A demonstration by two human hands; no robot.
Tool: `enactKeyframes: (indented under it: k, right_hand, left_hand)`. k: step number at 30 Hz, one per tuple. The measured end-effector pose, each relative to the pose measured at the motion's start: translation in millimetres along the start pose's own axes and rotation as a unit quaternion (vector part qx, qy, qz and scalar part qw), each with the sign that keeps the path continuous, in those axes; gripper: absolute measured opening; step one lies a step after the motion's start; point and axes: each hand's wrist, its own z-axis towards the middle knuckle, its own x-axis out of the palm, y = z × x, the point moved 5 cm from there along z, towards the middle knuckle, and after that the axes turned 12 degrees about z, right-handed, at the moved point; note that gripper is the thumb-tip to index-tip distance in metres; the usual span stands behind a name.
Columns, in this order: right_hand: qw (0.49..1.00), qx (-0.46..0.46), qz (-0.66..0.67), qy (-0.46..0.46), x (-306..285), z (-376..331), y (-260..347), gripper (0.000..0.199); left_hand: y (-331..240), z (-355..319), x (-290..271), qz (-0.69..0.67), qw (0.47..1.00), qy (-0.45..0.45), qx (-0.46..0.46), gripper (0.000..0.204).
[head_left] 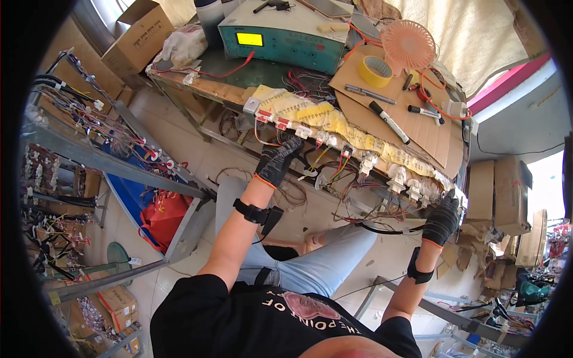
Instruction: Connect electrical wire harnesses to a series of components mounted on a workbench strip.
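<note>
A long strip of white connectors (367, 165) with coloured wires runs along the front edge of the workbench, below yellow label tape (325, 119). My left hand (279, 160), in a dark striped glove, is under the left part of the strip, by a white connector (303, 132). Its fingers are curled, and whatever they hold is hidden. At the strip's right end, my right hand (442, 222), gloved alike, has its fingers closed near the last connectors; what lies in them cannot be made out. A black cable (388, 231) hangs beside it, and loose wires (343, 179) dangle between the hands.
A teal tester (280, 49) with a lit yellow screen stands at the back of the bench. Yellow tape (375, 71), markers (389, 122) and a pink fan (408, 45) rest on or by cardboard (412, 134). Metal racks (149, 170) with wire harnesses stand left; cardboard boxes (512, 194) are right.
</note>
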Motion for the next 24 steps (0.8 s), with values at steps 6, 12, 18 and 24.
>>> enactKeyframes:
  k: [6,12,18,24]
  right_hand:
    - [0.999,-0.010,-0.004,-0.034,9,2,0,0.089]
    - [0.995,-0.066,0.056,-0.053,18,3,-18,0.090]
    - [0.993,-0.060,0.091,-0.051,8,2,-6,0.076]
    - [0.930,-0.145,0.221,-0.256,21,-1,-17,0.058]
  left_hand:
    - [9,3,-12,-0.012,0.999,0.034,-0.008,0.025]
    - [-19,-20,21,0.292,0.955,0.012,0.050,0.021]
    - [-85,-81,31,0.448,0.847,-0.143,0.247,0.015]
    - [-70,66,230,0.752,0.480,0.180,0.413,0.036]
